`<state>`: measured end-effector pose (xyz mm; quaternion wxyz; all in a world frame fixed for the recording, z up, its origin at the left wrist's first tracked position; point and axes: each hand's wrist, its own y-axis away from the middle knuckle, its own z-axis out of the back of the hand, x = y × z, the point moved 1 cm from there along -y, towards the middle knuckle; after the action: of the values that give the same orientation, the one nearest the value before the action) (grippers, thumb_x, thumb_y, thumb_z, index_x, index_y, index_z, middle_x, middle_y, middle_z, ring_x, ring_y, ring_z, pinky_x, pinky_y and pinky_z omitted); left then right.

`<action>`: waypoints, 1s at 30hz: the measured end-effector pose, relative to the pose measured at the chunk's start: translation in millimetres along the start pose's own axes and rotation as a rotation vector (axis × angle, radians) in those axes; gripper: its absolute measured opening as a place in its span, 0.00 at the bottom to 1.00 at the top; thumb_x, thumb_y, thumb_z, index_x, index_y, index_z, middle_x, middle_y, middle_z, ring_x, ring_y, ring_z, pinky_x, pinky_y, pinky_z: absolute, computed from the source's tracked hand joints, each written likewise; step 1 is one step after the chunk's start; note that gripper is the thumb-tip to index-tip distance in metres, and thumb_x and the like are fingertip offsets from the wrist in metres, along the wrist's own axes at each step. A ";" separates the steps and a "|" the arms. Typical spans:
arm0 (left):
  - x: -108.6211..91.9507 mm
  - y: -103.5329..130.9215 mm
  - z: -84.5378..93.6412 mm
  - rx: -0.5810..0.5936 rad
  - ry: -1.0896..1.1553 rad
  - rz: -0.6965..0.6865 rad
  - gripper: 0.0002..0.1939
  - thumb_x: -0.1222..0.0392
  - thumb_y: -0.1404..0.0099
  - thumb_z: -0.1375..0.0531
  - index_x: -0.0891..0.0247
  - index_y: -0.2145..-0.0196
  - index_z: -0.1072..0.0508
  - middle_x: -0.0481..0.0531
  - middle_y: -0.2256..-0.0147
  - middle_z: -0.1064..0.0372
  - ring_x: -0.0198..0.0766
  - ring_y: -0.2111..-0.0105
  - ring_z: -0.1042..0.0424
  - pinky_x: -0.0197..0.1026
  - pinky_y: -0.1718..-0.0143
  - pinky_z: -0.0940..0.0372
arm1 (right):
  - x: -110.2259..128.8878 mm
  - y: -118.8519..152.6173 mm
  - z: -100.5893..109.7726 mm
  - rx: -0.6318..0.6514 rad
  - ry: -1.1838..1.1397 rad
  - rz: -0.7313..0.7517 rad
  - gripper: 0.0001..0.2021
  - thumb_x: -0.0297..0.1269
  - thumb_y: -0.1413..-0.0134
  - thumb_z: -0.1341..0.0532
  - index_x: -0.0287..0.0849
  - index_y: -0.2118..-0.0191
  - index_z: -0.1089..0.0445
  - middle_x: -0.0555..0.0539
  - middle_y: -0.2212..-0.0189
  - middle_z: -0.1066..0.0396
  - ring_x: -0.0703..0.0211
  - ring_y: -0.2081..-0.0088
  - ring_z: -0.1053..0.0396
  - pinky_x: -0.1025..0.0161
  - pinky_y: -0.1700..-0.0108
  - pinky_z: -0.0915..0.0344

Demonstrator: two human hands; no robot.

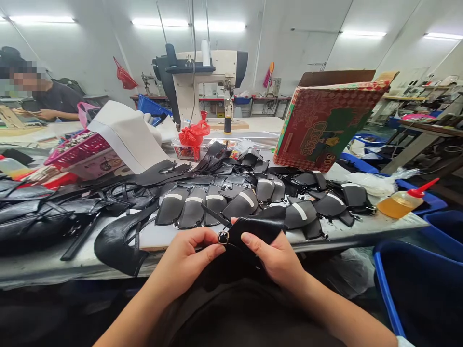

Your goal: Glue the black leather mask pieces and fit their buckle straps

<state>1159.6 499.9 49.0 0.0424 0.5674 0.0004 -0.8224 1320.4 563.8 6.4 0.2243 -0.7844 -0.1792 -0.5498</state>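
Between my hands, above my lap, is a black leather piece (265, 224) with a small metal buckle (223, 237) at its left end. My left hand (190, 255) pinches the buckle end between thumb and forefinger. My right hand (273, 253) is closed on the leather, its thumb on top and the other fingers mostly hidden beneath. A thin black strap (216, 213) sticks up to the left from the buckle. Just beyond, many black leather pieces with white strips (198, 212) lie spread on the white table (155, 237).
More black leather parts (121, 241) cover the table's left side. A sewing machine (206, 72) stands behind, with a red patterned box (325, 125) to its right. A glue bottle (401, 201) stands at the right edge above blue bins (385, 279). Another person (60, 99) sits far left.
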 end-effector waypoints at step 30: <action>15.7 -12.4 -51.5 -0.464 0.326 -0.083 0.14 0.53 0.45 0.39 0.63 0.78 0.37 0.42 0.79 0.47 0.31 0.78 0.47 0.33 0.75 0.46 | 15.2 -2.6 13.8 -0.212 0.486 0.443 0.08 0.32 0.56 0.35 0.45 0.68 0.34 0.53 0.77 0.36 0.64 0.76 0.38 0.65 0.74 0.38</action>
<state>1201.3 513.6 15.4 0.1369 0.6667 0.2186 -0.6992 1334.9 574.1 17.1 0.2915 -0.6694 0.1124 -0.6740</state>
